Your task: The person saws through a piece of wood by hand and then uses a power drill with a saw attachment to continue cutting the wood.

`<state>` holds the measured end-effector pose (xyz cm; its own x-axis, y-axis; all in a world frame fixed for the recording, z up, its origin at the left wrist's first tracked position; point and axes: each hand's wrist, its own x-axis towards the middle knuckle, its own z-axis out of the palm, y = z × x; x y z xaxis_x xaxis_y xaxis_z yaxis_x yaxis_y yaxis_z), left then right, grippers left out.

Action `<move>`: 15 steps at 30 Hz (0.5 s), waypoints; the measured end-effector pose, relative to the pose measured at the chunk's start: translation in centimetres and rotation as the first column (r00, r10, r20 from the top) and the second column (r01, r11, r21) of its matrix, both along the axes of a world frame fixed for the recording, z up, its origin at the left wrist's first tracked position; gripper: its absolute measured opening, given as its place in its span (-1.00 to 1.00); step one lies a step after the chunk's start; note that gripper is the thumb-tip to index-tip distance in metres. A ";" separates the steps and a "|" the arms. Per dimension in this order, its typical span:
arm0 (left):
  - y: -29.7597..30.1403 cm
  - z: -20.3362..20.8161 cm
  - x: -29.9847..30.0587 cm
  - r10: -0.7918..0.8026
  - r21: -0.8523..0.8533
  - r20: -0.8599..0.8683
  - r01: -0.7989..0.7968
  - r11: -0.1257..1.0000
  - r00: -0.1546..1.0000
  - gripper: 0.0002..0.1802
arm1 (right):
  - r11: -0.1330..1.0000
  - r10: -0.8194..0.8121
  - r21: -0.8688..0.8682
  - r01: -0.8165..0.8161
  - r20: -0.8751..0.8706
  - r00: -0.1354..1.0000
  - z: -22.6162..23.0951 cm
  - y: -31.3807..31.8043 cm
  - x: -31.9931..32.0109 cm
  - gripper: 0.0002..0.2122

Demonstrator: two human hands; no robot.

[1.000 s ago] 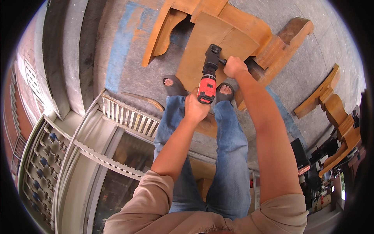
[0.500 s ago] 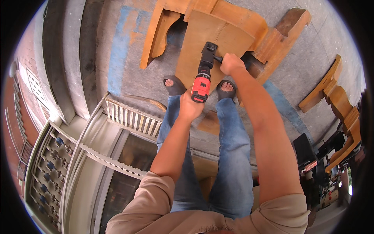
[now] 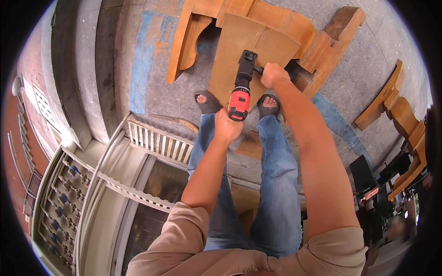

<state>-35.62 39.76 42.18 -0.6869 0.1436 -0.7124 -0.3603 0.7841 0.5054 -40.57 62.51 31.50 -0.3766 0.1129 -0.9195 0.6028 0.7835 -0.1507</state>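
While holding the power tool (image 3: 242,83) in both hands, keep the grip firm and divide the load evenly between rear and front. Located over the brown board (image 3: 270,46), ahead of the feet, with black head (image 3: 247,57) pointing away and red body (image 3: 239,102) nearest the knees. Contact between head and board: not possible to tell from overhead.

State of the left hand (image 3: 229,125): fingers wrapped about the rear grip beneath the red body, largely hidden; trigger pressure not possible to judge. State of the right hand (image 3: 275,76): fingers curled closed around the side handle (image 3: 258,70).

Recommended, by judgement: steer chiefly with the right hand, support from behind with the left, avoid twisting about the side handle. Hold the head square to the board and press lightly, without forcing. Watch for kick toward the left sandal (image 3: 211,104) and right sandal (image 3: 268,110), both open-toed and just beside the board. Keep footing wide and wrists straight.

Compared with one second earlier: tool and both hands shifted slightly leftward in view, with wooden frame (image 3: 281,25) and board also displaced, hence probably partly due to head movement. Two-handed hold unchanged. Compared with half a second earlier: nearly identical.
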 end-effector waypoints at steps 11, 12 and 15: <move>0.3 -0.1 0.6 0.029 -0.011 0.087 -0.028 1.000 0.996 -0.78 | 0.999 -0.050 -0.006 0.050 0.005 0.999 -0.2 -0.2 0.8 -0.69; 0.3 -0.3 0.8 0.019 -0.025 0.090 -0.016 1.000 0.996 -0.78 | 0.999 -0.041 -0.006 0.041 0.003 0.999 -0.2 -0.1 0.8 -0.69; 0.4 0.2 0.4 0.001 -0.034 0.072 0.001 0.999 0.997 -0.77 | 1.000 -0.013 -0.011 0.013 0.003 1.000 -0.3 0.3 0.7 -0.68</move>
